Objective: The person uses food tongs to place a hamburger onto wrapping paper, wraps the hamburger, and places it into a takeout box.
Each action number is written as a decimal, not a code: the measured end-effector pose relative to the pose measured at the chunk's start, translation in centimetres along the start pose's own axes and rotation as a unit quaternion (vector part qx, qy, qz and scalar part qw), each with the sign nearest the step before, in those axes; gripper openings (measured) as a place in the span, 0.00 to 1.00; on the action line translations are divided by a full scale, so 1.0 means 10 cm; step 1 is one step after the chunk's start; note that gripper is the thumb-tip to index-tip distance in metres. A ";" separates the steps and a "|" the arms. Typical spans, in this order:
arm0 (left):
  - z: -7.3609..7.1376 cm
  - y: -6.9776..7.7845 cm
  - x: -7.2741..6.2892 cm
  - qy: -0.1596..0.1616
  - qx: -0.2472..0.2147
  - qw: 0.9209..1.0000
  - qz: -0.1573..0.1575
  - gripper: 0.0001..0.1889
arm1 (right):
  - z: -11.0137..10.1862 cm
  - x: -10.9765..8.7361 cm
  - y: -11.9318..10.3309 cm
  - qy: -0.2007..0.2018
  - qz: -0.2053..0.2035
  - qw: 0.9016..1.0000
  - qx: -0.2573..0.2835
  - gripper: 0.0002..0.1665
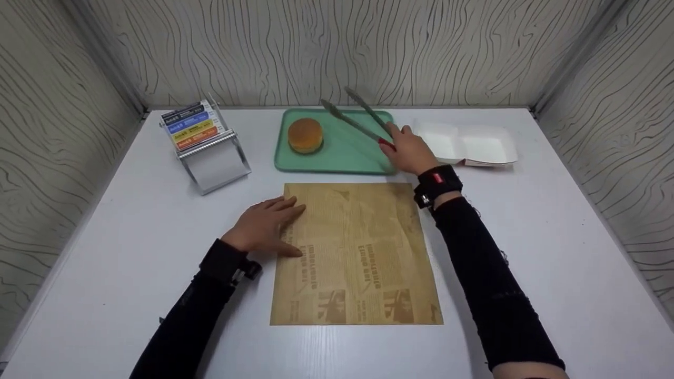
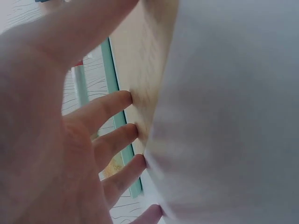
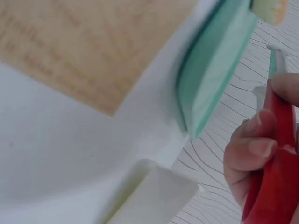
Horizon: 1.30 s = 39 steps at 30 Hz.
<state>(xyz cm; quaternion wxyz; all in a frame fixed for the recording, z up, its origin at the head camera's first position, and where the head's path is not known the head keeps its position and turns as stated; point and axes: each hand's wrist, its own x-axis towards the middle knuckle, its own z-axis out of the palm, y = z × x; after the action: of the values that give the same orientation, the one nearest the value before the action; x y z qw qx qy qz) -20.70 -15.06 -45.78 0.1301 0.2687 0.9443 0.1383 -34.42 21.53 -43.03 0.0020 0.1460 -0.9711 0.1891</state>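
A pair of metal tongs [image 1: 358, 122] with red handles [image 3: 278, 182] is gripped by my right hand [image 1: 413, 150], above the right part of a green tray [image 1: 342, 167]. The tongs' two arms stand apart, with nothing between their tips. On the tray's left side sits a round burger bun [image 1: 305, 135]. My left hand [image 1: 266, 226] rests with spread fingers [image 2: 114, 107] on the left edge of a brown sheet of printed wrapping paper [image 1: 353, 252], which lies flat in front of the tray. The left fingertips touch the paper and the table beside it.
An opened white paper box [image 1: 484, 145] stands at the back right, near my right hand. At the back left is a metal rack [image 1: 216, 158] with several coloured labelled boxes [image 1: 189, 126]. Patterned walls [image 1: 337, 52] enclose the white table [image 1: 526, 252] on the back and sides.
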 end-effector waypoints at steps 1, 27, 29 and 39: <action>0.00 0.00 0.00 0.000 0.000 1.000 0.000 0.55 | -0.02 -0.02 0.01 0.000 0.002 1.000 0.008 0.40; -0.01 0.02 -0.01 0.001 -0.015 1.000 -0.004 0.55 | 0.14 -0.14 -0.47 -0.089 0.019 0.995 0.035 0.44; -0.01 0.01 -0.02 0.000 -0.017 1.000 -0.006 0.55 | 0.14 -0.13 -0.49 -0.107 0.032 0.993 0.049 0.43; -0.01 0.00 0.00 0.002 -0.009 1.000 -0.007 0.56 | 0.16 -0.06 -0.55 -0.093 0.029 0.992 0.073 0.30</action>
<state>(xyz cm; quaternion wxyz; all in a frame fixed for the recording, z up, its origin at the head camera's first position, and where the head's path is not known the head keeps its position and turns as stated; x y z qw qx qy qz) -20.70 -15.11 -45.65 0.1319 0.2603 0.9453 0.1459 -32.23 16.20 -42.49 -0.1049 0.1346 -0.9543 0.2454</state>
